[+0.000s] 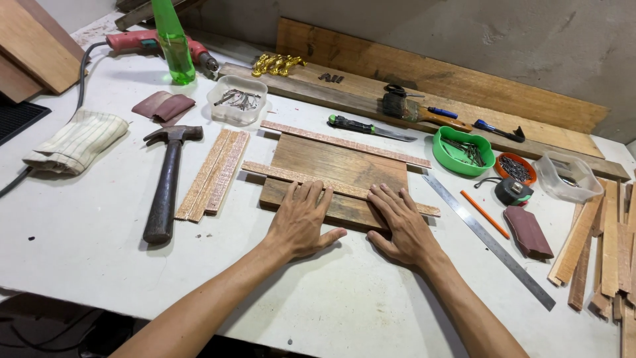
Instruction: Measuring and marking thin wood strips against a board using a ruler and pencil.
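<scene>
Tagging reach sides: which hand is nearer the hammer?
Left. The left hand rests flat on the wooden board, with the hammer lying apart on its outer side. The right hand presses the same board farther away, beyond the left hand.

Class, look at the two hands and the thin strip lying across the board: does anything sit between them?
Nothing visible. Both the left hand and right hand rest with fingertips already on the strip, atop the board.

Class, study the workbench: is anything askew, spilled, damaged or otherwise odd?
Nothing spilled or broken. The one thing askew is the thin wooden strip under the left hand and right hand: it crosses the wooden board at a slant, overhanging both its sides.
</scene>
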